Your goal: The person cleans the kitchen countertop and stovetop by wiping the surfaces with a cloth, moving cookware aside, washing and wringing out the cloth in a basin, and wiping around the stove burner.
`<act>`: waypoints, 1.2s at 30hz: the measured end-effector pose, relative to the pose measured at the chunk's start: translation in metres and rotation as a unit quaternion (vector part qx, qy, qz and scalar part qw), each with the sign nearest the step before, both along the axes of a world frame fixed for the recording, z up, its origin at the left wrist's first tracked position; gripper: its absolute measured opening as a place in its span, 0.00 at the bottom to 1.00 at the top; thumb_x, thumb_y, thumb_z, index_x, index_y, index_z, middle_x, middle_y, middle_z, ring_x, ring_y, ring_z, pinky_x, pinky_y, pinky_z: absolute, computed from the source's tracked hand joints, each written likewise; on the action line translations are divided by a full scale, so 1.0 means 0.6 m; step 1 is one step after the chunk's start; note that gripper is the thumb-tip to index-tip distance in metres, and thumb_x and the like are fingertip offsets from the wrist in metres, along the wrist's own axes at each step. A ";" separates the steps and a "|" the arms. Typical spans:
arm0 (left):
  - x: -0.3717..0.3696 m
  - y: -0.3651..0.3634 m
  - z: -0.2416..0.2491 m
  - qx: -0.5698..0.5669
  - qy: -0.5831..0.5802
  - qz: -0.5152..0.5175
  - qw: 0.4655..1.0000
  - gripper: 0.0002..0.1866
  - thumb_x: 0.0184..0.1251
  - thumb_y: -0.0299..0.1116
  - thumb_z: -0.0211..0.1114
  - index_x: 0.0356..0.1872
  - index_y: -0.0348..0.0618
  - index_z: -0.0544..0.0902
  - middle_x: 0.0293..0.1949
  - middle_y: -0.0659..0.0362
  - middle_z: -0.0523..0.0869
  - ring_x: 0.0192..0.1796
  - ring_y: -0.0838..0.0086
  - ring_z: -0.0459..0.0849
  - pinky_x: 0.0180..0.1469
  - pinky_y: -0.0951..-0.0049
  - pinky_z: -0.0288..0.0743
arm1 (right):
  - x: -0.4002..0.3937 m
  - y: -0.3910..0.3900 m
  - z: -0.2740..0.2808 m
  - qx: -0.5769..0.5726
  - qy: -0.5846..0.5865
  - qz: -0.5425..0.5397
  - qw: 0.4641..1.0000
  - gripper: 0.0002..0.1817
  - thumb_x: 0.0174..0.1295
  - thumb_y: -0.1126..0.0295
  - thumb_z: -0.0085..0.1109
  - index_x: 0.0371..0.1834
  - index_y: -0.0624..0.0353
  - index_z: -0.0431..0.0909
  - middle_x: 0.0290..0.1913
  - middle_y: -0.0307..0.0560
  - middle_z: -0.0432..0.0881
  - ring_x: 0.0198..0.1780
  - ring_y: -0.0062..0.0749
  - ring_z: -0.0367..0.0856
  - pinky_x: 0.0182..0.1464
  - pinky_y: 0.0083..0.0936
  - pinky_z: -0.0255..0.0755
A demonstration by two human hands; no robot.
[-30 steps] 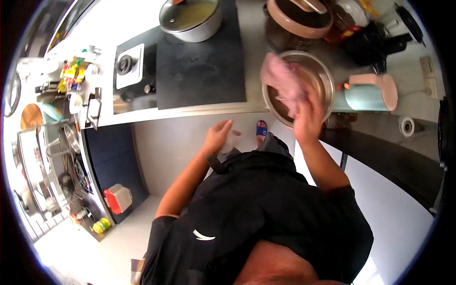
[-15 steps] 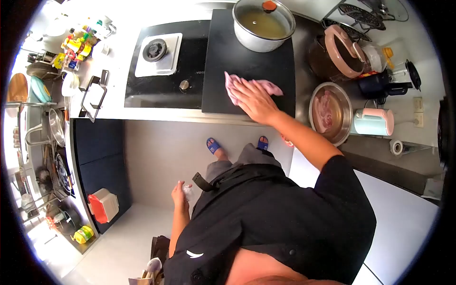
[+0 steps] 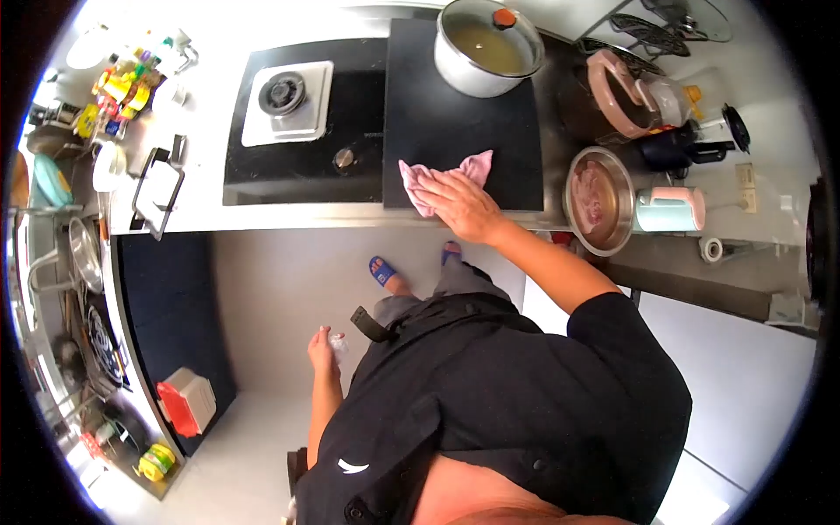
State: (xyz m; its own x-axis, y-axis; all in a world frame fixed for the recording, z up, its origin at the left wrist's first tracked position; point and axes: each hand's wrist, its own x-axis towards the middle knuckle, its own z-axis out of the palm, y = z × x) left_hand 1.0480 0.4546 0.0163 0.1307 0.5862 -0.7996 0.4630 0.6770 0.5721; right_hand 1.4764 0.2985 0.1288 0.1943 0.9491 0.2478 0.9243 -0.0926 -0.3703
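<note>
My right hand (image 3: 462, 206) presses down on a pink cloth (image 3: 422, 185), which is bunched under the fingers. Beneath the cloth lies a black board (image 3: 472, 131), close to its front edge. Down by my left side, my left hand (image 3: 323, 350) is closed around a small, clear, crumpled-looking thing (image 3: 339, 346) whose kind I cannot make out. Further back on the board stands a pot (image 3: 483, 80) with a glass lid and an orange knob; yellowish liquid shows through the glass.
To the right, a steel bowl (image 3: 626, 206) holds raw meat (image 3: 595, 197) in liquid. Beside it are a light-blue kettle (image 3: 667, 210) and a brown cooker with a pink handle (image 3: 604, 92). Left of the board is a gas hob (image 3: 350, 114); a tissue-like framed holder (image 3: 159, 192) stands farther left.
My right hand and the cloth have slid left and towards the board's front edge. The cloth's folds have changed shape. My left hand stays low at my side with the clear thing.
</note>
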 end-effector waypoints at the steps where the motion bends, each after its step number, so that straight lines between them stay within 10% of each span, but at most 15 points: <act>1: 0.004 0.004 -0.007 -0.002 -0.006 -0.009 1.000 0.20 0.77 0.45 0.57 0.54 0.36 0.80 0.31 0.48 0.89 0.28 0.69 0.85 0.29 0.70 0.77 | 0.020 -0.022 -0.003 -0.002 -0.006 -0.009 1.000 0.24 0.69 0.68 0.51 0.68 0.60 0.73 0.71 0.53 0.71 0.72 0.48 0.67 0.71 0.48 0.59; 6: 0.030 0.015 -0.003 0.004 0.028 -0.009 1.000 0.20 0.77 0.45 0.57 0.51 0.36 0.80 0.32 0.48 0.89 0.28 0.67 0.85 0.30 0.69 0.78 | 0.140 -0.087 -0.016 -0.028 -0.050 -0.256 0.965 0.23 0.73 0.64 0.47 0.70 0.56 0.72 0.72 0.53 0.70 0.73 0.49 0.66 0.73 0.49 0.56; 20: -0.024 -0.023 0.036 0.119 0.092 0.003 0.989 0.16 0.75 0.42 0.62 0.43 0.35 0.83 0.28 0.51 0.88 0.28 0.67 0.86 0.32 0.69 0.80 | 0.089 0.150 -0.027 0.014 -0.061 -0.131 0.989 0.33 0.66 0.57 0.57 0.71 0.65 0.67 0.75 0.58 0.64 0.75 0.51 0.61 0.73 0.49 0.55; 34: -0.245 0.028 -0.138 0.110 0.105 -0.006 0.988 0.21 0.74 0.45 0.63 0.39 0.33 0.88 0.29 0.60 0.87 0.32 0.79 0.78 0.37 0.72 0.73 | 0.325 0.477 -0.066 0.024 -0.065 -0.516 0.854 0.45 0.58 0.49 0.65 0.74 0.67 0.62 0.78 0.63 0.57 0.77 0.57 0.56 0.74 0.54 0.53; 36: -0.258 0.072 -0.113 0.137 0.218 -0.131 0.957 0.20 0.74 0.44 0.63 0.39 0.32 0.89 0.27 0.58 0.86 0.32 0.78 0.79 0.39 0.70 0.75 | 0.355 0.497 -0.077 0.040 -0.057 -0.547 0.834 0.45 0.57 0.50 0.66 0.72 0.67 0.64 0.76 0.62 0.60 0.76 0.55 0.59 0.72 0.52 0.55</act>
